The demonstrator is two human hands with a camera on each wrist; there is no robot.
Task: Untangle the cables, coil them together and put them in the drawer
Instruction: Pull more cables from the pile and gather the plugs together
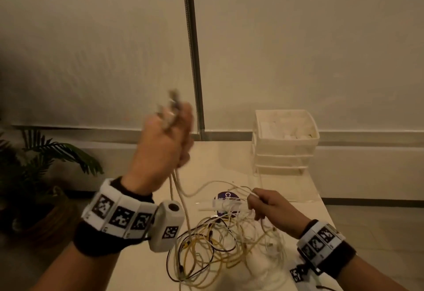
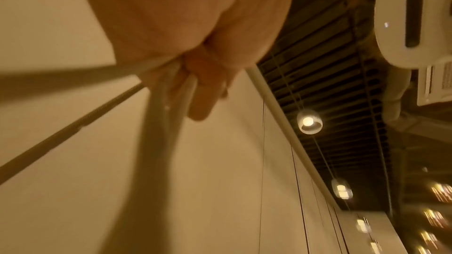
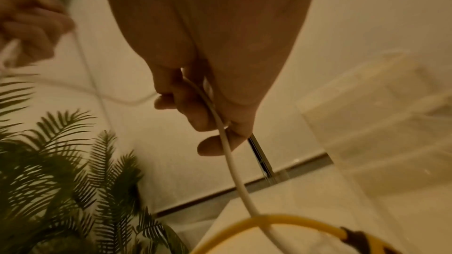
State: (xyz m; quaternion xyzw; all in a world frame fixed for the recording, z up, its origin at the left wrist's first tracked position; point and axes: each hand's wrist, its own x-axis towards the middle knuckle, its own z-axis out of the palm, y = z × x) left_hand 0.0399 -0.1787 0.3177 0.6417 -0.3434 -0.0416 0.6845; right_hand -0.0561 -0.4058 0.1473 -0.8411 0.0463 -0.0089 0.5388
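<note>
A tangle of white, yellow and black cables (image 1: 220,242) lies on the pale table (image 1: 142,265). My left hand (image 1: 171,134) is raised above the table's left side and grips several white cable ends (image 1: 173,105), whose strands hang down to the tangle; the left wrist view shows the white cables (image 2: 168,92) running through its curled fingers. My right hand (image 1: 261,201) is low, just over the tangle, and pinches a white cable (image 3: 220,123) between thumb and fingers. A white stack of drawers (image 1: 284,150) stands at the back right of the table.
A purple round sticker (image 1: 226,196) sits on the table under the cables. A potted palm (image 1: 34,176) stands on the floor at the left. A metal pole (image 1: 192,61) runs up the wall behind the table. Bare tabletop lies on the left, by my left forearm.
</note>
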